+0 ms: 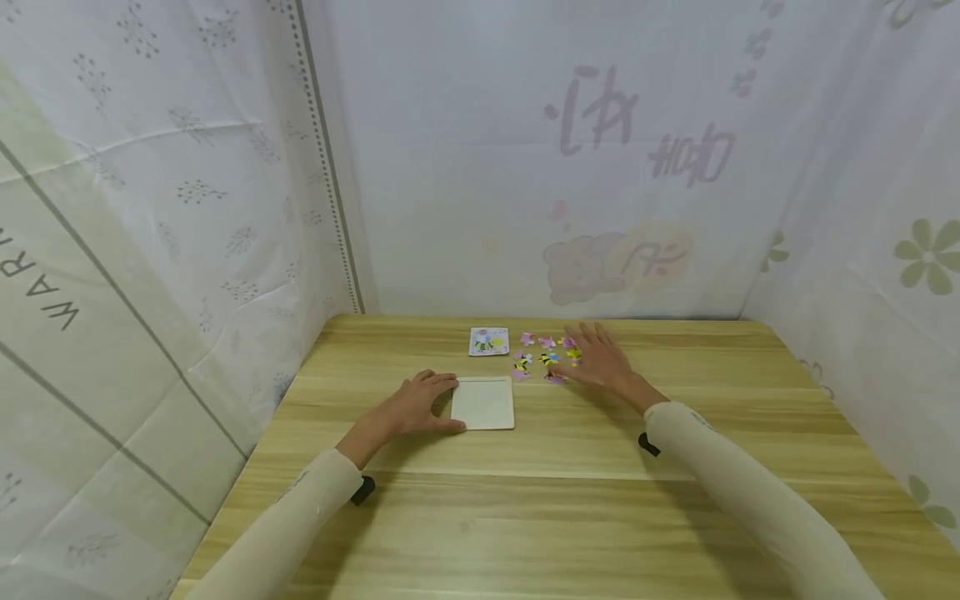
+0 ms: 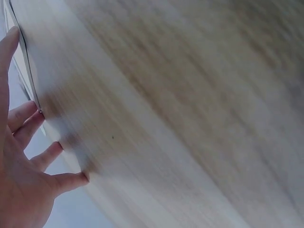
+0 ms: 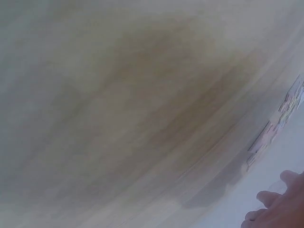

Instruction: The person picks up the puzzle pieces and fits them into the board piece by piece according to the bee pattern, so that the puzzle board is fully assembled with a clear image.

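A blank white square puzzle board [image 1: 483, 404] with a thin rim lies on the table. Spread over its left side, my left hand [image 1: 411, 407] touches the board at the near-left corner with the thumb and near the far-left corner with the fingers. In the left wrist view, some fingertips [image 2: 83, 176] rest on the wood. My right hand [image 1: 597, 360] has its fingers spread over the right part of a group of jigsaw pieces [image 1: 547, 342], partly hiding them. The pieces are pink, yellow, black and blue. The right wrist view shows only some fingers [image 3: 270, 198].
Behind the board lies a small square picture card [image 1: 489, 342] with a bee on it. The wooden table [image 1: 480, 517] runs back to a hanging printed curtain [image 1: 465, 167], with more curtain on both sides.
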Action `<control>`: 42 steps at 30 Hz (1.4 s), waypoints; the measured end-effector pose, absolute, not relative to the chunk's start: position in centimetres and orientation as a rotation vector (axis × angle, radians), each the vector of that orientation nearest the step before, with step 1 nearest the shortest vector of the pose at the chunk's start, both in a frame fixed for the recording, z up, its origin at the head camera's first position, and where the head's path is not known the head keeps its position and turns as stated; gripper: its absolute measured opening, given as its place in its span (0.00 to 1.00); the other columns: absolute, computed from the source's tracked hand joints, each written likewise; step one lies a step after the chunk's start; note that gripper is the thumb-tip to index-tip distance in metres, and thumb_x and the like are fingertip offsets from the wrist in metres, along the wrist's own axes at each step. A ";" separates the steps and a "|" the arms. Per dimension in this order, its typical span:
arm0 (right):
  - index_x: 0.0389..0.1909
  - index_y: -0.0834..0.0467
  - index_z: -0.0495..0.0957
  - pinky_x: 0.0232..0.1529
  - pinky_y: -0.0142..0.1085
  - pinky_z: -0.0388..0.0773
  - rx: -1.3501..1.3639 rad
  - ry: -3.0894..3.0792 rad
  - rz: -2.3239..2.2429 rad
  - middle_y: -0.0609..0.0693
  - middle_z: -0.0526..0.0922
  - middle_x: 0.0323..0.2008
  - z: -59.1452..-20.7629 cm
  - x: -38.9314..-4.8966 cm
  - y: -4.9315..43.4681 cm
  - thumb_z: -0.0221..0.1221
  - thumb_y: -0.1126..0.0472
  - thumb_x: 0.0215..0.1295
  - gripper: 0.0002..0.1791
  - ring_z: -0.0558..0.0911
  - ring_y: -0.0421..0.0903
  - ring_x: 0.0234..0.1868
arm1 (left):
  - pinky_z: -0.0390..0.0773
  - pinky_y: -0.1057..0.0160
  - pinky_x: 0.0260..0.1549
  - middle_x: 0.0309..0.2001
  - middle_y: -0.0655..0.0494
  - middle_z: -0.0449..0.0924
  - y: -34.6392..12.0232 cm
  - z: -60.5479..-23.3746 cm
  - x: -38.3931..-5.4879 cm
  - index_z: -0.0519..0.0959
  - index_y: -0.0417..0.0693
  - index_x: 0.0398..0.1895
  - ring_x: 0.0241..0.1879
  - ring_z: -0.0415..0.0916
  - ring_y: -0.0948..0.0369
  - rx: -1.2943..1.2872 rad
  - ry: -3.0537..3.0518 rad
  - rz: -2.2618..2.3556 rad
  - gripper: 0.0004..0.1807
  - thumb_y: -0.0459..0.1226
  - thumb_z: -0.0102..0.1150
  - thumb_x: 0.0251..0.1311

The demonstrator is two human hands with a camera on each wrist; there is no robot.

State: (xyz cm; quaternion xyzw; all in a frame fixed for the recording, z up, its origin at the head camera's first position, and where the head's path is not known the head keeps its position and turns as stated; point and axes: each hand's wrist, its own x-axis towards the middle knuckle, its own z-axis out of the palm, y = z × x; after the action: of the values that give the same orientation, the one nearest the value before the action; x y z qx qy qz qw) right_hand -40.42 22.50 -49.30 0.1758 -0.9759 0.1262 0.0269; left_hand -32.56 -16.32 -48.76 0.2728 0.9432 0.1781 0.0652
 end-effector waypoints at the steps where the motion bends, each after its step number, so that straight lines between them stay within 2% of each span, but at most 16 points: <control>1: 0.82 0.59 0.55 0.79 0.60 0.39 0.541 -3.019 0.399 0.68 0.52 0.80 -49.3 -40.6 22.4 0.58 0.29 0.67 0.54 0.46 0.71 0.80 | 0.54 0.24 0.68 0.77 0.48 0.65 -16.3 -48.7 -32.6 0.67 0.44 0.77 0.76 0.57 0.40 0.824 2.845 0.535 0.51 0.64 0.69 0.58; 7: 0.83 0.57 0.53 0.79 0.59 0.39 0.545 -3.025 0.453 0.67 0.53 0.80 -49.2 -41.3 21.8 0.58 0.29 0.67 0.55 0.46 0.71 0.80 | 0.55 0.23 0.67 0.77 0.50 0.64 -16.3 -48.7 -32.6 0.67 0.44 0.78 0.76 0.58 0.42 0.834 2.840 0.523 0.51 0.64 0.69 0.59; 16: 0.82 0.59 0.55 0.78 0.62 0.43 0.656 -2.972 0.571 0.64 0.58 0.79 -49.3 -42.0 21.4 0.62 0.37 0.70 0.50 0.50 0.70 0.80 | 0.55 0.25 0.68 0.78 0.52 0.64 -16.4 -48.9 -32.8 0.66 0.46 0.78 0.76 0.57 0.43 0.823 2.830 0.492 0.52 0.67 0.67 0.58; 22: 0.81 0.60 0.58 0.74 0.68 0.53 0.698 -2.956 0.622 0.65 0.68 0.74 -49.2 -42.8 21.0 0.64 0.41 0.71 0.46 0.55 0.72 0.78 | 0.53 0.24 0.68 0.78 0.52 0.64 -16.4 -48.9 -32.7 0.66 0.46 0.78 0.77 0.56 0.42 0.819 2.823 0.516 0.52 0.66 0.67 0.58; 24: 0.80 0.61 0.59 0.71 0.68 0.59 0.713 -2.954 0.625 0.66 0.71 0.71 -49.2 -43.2 20.8 0.64 0.42 0.71 0.46 0.60 0.71 0.76 | 0.53 0.24 0.68 0.78 0.52 0.64 -16.5 -48.9 -32.6 0.66 0.46 0.78 0.77 0.56 0.41 0.822 2.822 0.519 0.52 0.66 0.68 0.58; 29: 0.79 0.62 0.62 0.65 0.63 0.71 0.772 -2.951 0.629 0.66 0.72 0.71 -49.3 -44.3 20.4 0.66 0.43 0.70 0.45 0.71 0.66 0.69 | 0.56 0.23 0.67 0.77 0.52 0.65 -16.4 -48.8 -32.6 0.67 0.46 0.78 0.75 0.59 0.43 0.828 2.832 0.513 0.52 0.66 0.68 0.58; 34: 0.77 0.64 0.64 0.67 0.58 0.72 0.832 -2.954 0.662 0.64 0.73 0.71 -49.1 -45.1 20.0 0.68 0.46 0.70 0.43 0.73 0.63 0.69 | 0.56 0.24 0.67 0.77 0.52 0.65 -16.3 -48.8 -32.7 0.67 0.46 0.78 0.75 0.59 0.43 0.818 2.829 0.515 0.52 0.65 0.69 0.57; 36: 0.74 0.67 0.68 0.64 0.56 0.75 0.879 -2.929 0.667 0.64 0.78 0.66 -49.1 -45.3 19.7 0.68 0.48 0.70 0.40 0.78 0.62 0.64 | 0.55 0.23 0.67 0.78 0.52 0.64 -16.4 -48.7 -32.7 0.67 0.46 0.78 0.75 0.58 0.42 0.815 2.826 0.522 0.52 0.65 0.69 0.58; 39: 0.64 0.68 0.76 0.50 0.53 0.78 0.938 -2.904 0.666 0.63 0.84 0.50 -49.1 -45.6 19.3 0.67 0.51 0.72 0.29 0.82 0.60 0.48 | 0.55 0.23 0.67 0.78 0.53 0.63 -16.4 -48.8 -32.8 0.66 0.47 0.79 0.77 0.56 0.42 0.812 2.822 0.512 0.52 0.66 0.68 0.58; 42: 0.60 0.68 0.79 0.48 0.54 0.78 0.957 -2.900 0.650 0.63 0.84 0.45 -49.0 -45.9 18.8 0.66 0.53 0.72 0.25 0.81 0.60 0.45 | 0.54 0.23 0.67 0.79 0.53 0.63 -16.4 -48.9 -32.9 0.66 0.48 0.79 0.77 0.55 0.41 0.823 2.823 0.510 0.52 0.66 0.68 0.58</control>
State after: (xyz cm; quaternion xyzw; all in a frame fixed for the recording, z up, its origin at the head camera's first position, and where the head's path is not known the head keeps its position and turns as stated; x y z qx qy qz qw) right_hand -45.91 18.79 -48.99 0.3065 -0.9288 0.2082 0.0095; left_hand -32.91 -16.38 -48.88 0.2748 0.9430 0.1704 0.0786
